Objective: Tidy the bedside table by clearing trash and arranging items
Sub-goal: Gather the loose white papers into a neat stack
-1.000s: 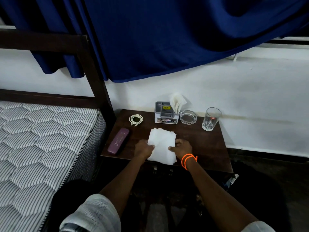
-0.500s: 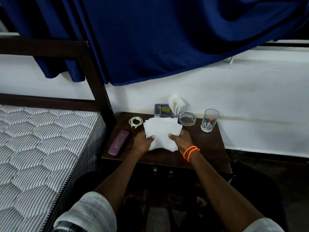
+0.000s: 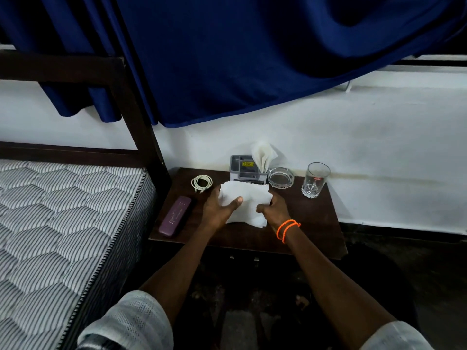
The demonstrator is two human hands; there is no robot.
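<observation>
A stack of white paper napkins is held up over the middle of the dark wooden bedside table. My left hand grips its left edge, thumb on top. On the stack's lower right edge my right hand, with orange bands at the wrist, has its fingers curled. Just behind the napkins stands a grey napkin holder with a fanned napkin sticking up from it.
On the table lie a purple case at front left and a coiled white cable at back left. A glass ashtray and a drinking glass stand at back right. The mattress lies left, and a blue curtain hangs above.
The napkin stack was lying flat on the table a second ago; both hands lifted it and squeezed it narrower, moving it toward the grey holder.
</observation>
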